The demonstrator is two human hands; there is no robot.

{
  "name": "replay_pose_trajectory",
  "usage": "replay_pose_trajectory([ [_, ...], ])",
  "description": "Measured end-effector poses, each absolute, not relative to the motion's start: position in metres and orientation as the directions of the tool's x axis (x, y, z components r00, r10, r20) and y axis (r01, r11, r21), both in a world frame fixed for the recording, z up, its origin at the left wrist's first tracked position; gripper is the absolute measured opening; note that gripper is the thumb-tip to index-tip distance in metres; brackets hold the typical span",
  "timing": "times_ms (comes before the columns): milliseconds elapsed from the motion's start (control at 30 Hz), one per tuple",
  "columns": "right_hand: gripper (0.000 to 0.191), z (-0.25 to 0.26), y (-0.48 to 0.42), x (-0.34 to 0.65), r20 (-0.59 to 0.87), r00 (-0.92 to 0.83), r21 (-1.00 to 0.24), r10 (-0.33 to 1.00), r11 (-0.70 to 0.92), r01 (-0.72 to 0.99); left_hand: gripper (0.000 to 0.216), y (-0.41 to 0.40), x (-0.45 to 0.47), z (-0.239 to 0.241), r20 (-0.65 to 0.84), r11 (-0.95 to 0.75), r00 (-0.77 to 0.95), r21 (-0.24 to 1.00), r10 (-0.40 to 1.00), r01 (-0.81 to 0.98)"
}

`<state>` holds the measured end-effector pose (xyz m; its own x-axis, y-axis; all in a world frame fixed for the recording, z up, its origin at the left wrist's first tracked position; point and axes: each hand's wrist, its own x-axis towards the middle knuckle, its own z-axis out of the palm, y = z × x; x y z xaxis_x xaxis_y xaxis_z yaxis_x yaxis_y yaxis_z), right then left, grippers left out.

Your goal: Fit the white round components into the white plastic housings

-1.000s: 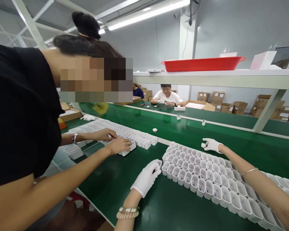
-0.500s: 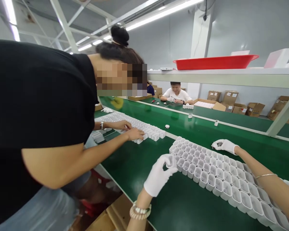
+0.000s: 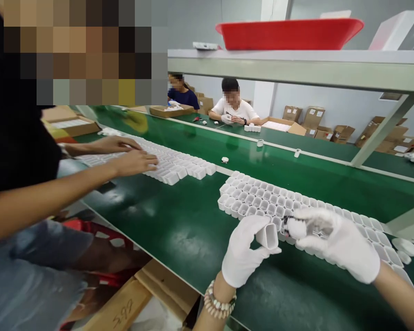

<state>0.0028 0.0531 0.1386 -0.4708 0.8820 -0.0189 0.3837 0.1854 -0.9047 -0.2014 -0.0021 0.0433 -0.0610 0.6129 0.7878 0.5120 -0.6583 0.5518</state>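
My gloved left hand (image 3: pixel 243 250) pinches a white plastic cup (image 3: pixel 269 236), tilted so its open mouth faces my right hand. Between the fingers of my gloved right hand (image 3: pixel 338 241) is a small white part (image 3: pixel 296 227) with dark bits on its left side; its exact kind I cannot make out. The part is close to the cup's mouth, with a small gap between them. Behind both hands, rows of the same white cups (image 3: pixel 255 200) stand upright on the green table (image 3: pixel 179 230), and my right hand covers some of them.
At the left a co-worker's hands (image 3: pixel 134 161) touch another block of cups (image 3: pixel 172 172). A small white part (image 3: pixel 225 160) lies on the green belt (image 3: pixel 207 142). A shelf (image 3: pixel 290 64) with a red tray (image 3: pixel 290 34) crosses above. White round pieces (image 3: pixel 405 248) lie far right.
My right hand has come from the belt's far side towards my left hand, bringing the small white part. My left hand has turned the cup's mouth to the right. The view has shifted.
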Motion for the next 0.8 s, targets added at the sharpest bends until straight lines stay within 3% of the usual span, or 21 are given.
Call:
replay_pose_trajectory([
  [367,0.039,0.099,0.047,0.009,0.011,-0.582,-0.82,0.813,0.34,0.46,0.058,0.0,-0.2,0.031,0.8,-0.67,0.072,0.445,0.596,0.594],
  [600,0.021,0.1,0.043,0.009,0.067,-0.672,-0.738,0.738,0.489,0.464,0.063,-0.002,-0.198,0.034,0.766,-0.615,0.057,0.467,0.641,0.636],
  [800,0.023,0.11,0.038,0.003,-0.003,-0.632,-0.636,0.775,0.486,0.599,0.062,-0.002,-0.198,0.033,0.745,-0.594,0.062,0.475,0.664,0.65],
])
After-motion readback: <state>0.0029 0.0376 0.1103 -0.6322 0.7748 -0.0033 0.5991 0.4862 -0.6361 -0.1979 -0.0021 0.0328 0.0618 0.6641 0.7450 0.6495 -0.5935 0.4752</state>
